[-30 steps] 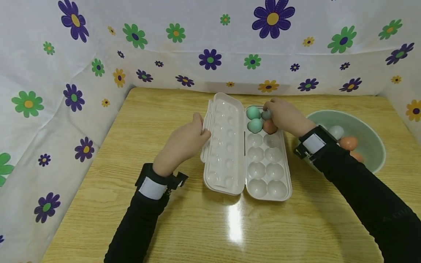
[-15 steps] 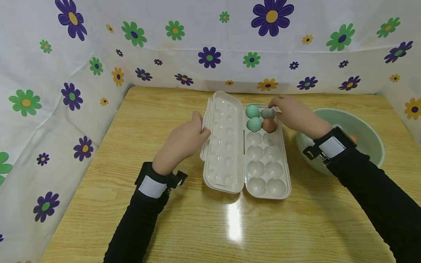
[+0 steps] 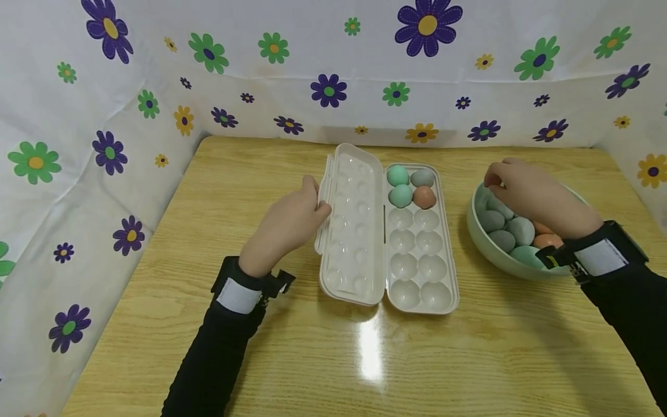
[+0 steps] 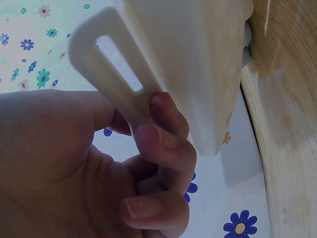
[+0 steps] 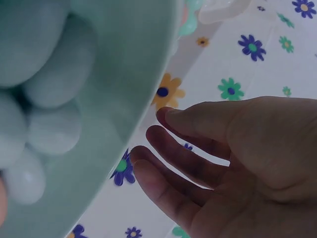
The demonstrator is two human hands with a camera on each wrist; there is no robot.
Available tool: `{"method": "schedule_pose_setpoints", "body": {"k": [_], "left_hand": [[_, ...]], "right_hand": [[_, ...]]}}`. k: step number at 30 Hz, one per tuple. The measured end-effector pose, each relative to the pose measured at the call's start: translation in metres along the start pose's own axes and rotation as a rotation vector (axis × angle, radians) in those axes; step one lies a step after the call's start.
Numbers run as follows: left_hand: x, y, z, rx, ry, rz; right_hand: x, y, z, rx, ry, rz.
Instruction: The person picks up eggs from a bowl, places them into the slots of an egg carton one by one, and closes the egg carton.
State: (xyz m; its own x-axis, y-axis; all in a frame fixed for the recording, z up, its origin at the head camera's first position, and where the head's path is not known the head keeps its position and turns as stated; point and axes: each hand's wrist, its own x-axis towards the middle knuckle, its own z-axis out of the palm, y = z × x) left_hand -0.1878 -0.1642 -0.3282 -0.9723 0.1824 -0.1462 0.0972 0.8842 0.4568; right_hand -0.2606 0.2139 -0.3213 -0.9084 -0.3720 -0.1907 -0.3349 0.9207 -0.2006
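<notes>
A white egg carton (image 3: 387,231) lies open on the wooden table, its lid (image 3: 346,223) folded out to the left. Two teal eggs (image 3: 398,175), one grey egg (image 3: 422,177) and one brown egg (image 3: 424,197) fill its far cups. My left hand (image 3: 292,223) grips the lid's latch tab (image 4: 116,74) between thumb and fingers. My right hand (image 3: 523,188) hovers over the pale green bowl (image 3: 476,223) of eggs, fingers loosely extended (image 5: 173,163) and holding nothing. The bowl (image 5: 124,89) holds several grey, teal and brown eggs (image 3: 513,231).
Flowered white cloth (image 3: 333,69) walls the table at the back and both sides. Bare wood (image 3: 365,359) lies in front of the carton. The carton's near cups (image 3: 419,278) hold nothing.
My right hand let go of the grey egg in the carton's far right cup and moved right to above the bowl. The left hand stayed on the lid.
</notes>
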Motion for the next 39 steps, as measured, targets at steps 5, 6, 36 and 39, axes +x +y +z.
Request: {"method": "schedule_pose_setpoints", "body": {"k": [5,6,36,39], "left_hand": [[0.000,-0.001,0.000,0.005,0.000,0.004],[0.000,-0.001,0.000,0.004,0.001,0.005],[-0.001,-0.002,0.002,-0.004,0.004,0.009],[0.000,-0.003,0.002,0.000,0.006,0.006]], "right_hand": [[-0.010,0.015,0.000,-0.060,-0.019,0.014],[-0.011,0.018,0.002,-0.072,-0.023,0.013],[-0.005,0.046,0.025,-0.086,-0.142,-0.084],[-0.005,0.046,0.028,-0.053,-0.140,-0.078]]}}
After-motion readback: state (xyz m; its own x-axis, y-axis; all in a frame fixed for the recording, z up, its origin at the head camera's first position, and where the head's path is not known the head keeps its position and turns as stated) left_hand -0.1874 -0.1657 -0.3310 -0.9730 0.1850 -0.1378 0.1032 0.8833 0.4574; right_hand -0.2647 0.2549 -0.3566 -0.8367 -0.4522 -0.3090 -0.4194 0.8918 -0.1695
